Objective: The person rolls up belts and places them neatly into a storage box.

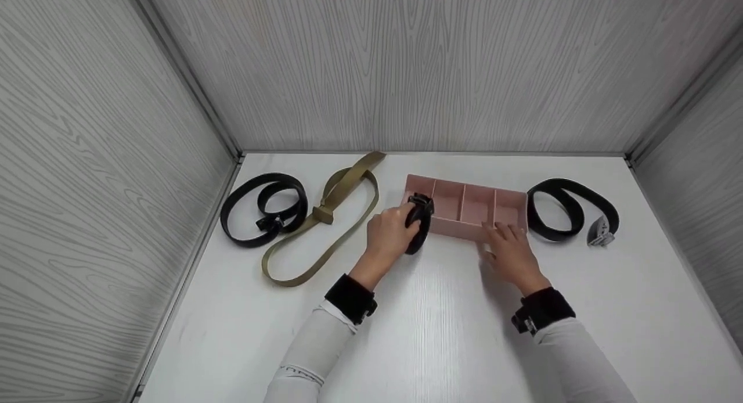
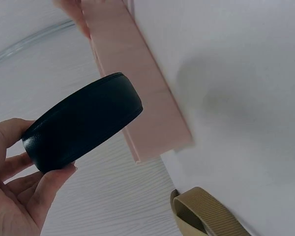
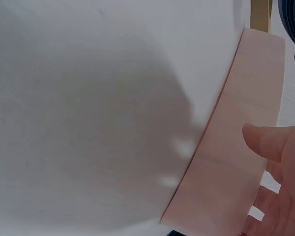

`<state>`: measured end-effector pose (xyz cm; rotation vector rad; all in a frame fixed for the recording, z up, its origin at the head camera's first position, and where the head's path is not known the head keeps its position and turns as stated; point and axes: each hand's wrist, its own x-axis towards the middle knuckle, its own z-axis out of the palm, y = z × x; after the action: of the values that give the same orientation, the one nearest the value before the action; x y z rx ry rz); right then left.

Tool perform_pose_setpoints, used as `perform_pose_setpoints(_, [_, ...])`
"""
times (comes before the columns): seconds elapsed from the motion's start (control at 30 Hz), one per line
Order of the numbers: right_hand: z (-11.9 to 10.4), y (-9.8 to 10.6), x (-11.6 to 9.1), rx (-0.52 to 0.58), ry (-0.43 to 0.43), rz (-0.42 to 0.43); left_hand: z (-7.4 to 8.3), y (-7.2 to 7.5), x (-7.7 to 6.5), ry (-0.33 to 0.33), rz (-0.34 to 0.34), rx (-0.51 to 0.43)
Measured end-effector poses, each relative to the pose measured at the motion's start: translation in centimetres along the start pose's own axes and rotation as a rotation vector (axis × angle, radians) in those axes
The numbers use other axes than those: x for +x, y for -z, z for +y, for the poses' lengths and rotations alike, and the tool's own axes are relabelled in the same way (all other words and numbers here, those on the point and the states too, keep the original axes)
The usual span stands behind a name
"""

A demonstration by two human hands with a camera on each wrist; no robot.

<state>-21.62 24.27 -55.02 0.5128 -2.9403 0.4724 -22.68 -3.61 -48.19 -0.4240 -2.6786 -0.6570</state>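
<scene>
By box (image 1: 455, 229), coiled belt (image 2: 83, 123) gripped in L hand (image 1: 388, 231), R hand (image 1: 514, 253) prob. pinching box.

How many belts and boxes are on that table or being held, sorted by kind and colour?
Black belts: 3, one of them rolled up and held
Khaki belt: 1
Pink box: 1
Total: 5
</scene>
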Motion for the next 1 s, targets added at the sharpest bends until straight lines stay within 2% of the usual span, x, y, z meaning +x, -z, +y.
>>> perform_pose_setpoints(0.17, [-0.6,-0.1,-0.9,-0.002,0.012,0.023,0.1,0.3,2.6,0.018,0.042,0.035])
perform_pose_setpoints(0.3, [-0.9,-0.2,-1.3,-0.004,0.008,0.041,0.1,-0.6,4.2,0.014,0.072,0.102])
perform_pose_setpoints(0.47, [-1.1,-0.2,-1.5,-0.007,-0.002,0.027,-0.3,-2.1,5.3,0.032,0.108,0.179])
perform_pose_setpoints(0.57, [-1.2,-0.3,-1.5,-0.006,-0.01,0.021,-0.5,-2.7,5.7,0.055,0.109,0.182])
perform_pose_setpoints(0.67, [-1.2,-0.6,-1.4,-0.006,-0.021,0.021,-0.5,-2.8,6.2,0.075,0.083,0.178])
perform_pose_setpoints(1.0, [-1.5,-1.1,-1.6,-0.04,-0.036,-0.008,0.2,-2.7,8.6,0.148,-0.095,0.226])
